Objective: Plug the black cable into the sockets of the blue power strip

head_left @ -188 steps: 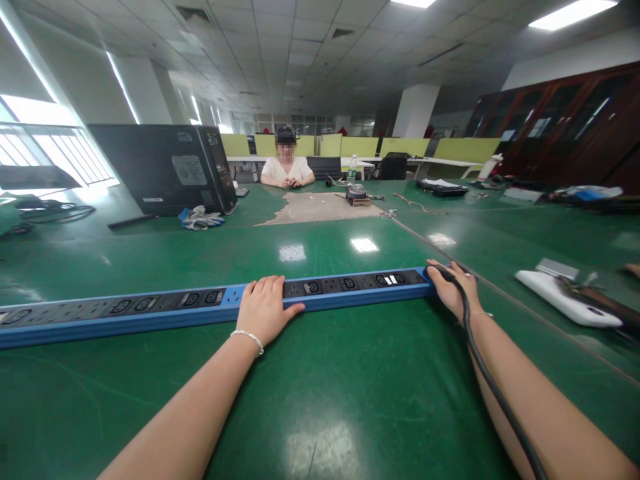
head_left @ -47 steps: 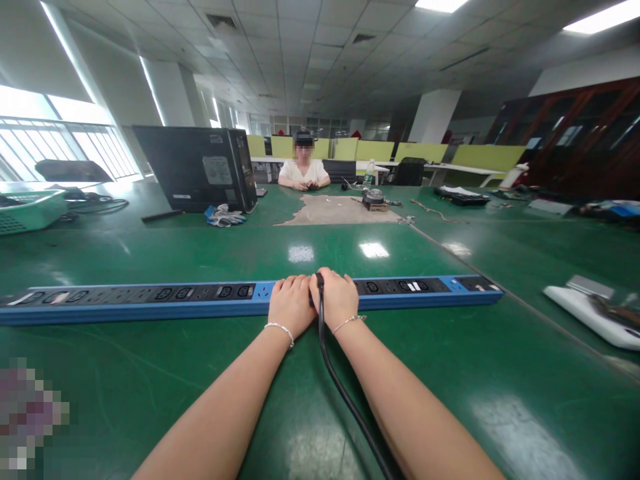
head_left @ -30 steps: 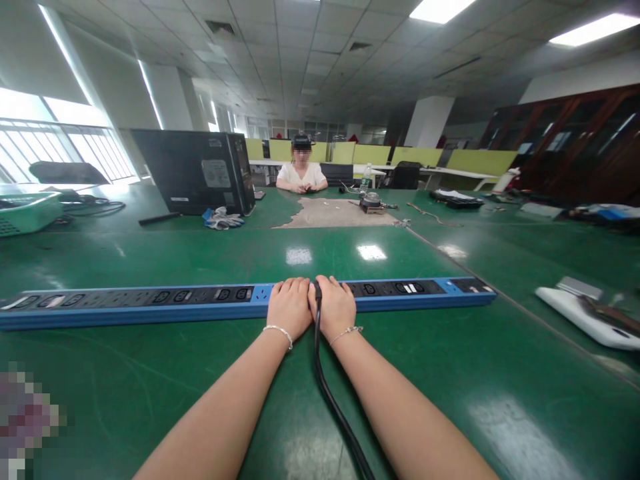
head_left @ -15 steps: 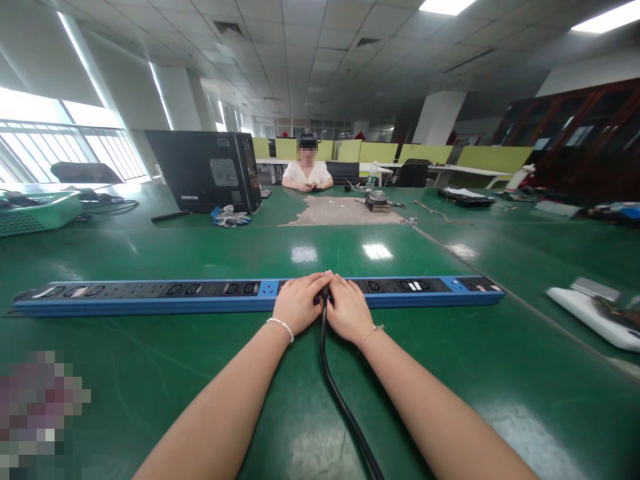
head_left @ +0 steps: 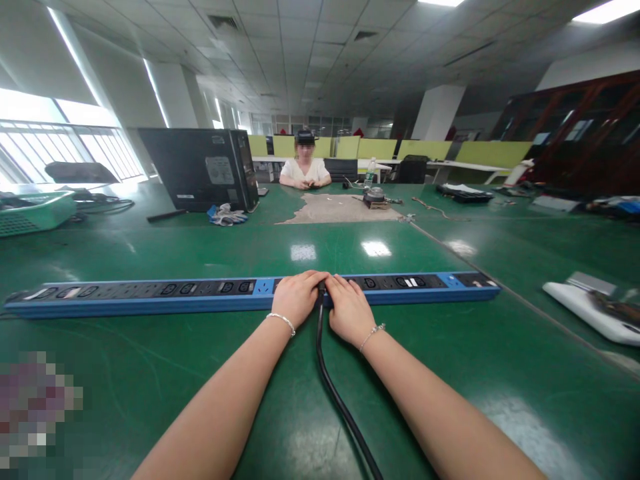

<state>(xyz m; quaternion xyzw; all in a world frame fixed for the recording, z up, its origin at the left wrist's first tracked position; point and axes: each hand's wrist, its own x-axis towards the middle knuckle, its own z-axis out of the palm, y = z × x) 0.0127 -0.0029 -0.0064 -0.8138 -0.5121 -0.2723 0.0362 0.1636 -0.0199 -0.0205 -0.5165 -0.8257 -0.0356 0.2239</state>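
Observation:
A long blue power strip (head_left: 150,306) with a row of black sockets lies crosswise on the green tabletop (head_left: 210,250). At its middle, the fingers of my left hand (head_left: 297,297) close over a black plug (head_left: 321,288), which is mostly covered. From the plug a thick black cord (head_left: 327,375) runs toward me between my forearms. My right hand (head_left: 351,307) is bent over the strip just right of the plug, fingers together and gripping the strip. Its fingertips come close to those of my left hand. How deep the plug sits is hidden.
Behind the strip stand a black computer case (head_left: 200,167), a glove (head_left: 227,215) and a green basket (head_left: 37,213). A person (head_left: 305,170) sits across the table. A white device (head_left: 590,310) lies at right, and a blurred-out patch (head_left: 37,407) at lower left.
My right hand has drawn slightly away from the plug and cord, leaving a small gap. My left hand stays over the plug. The view has shifted slightly.

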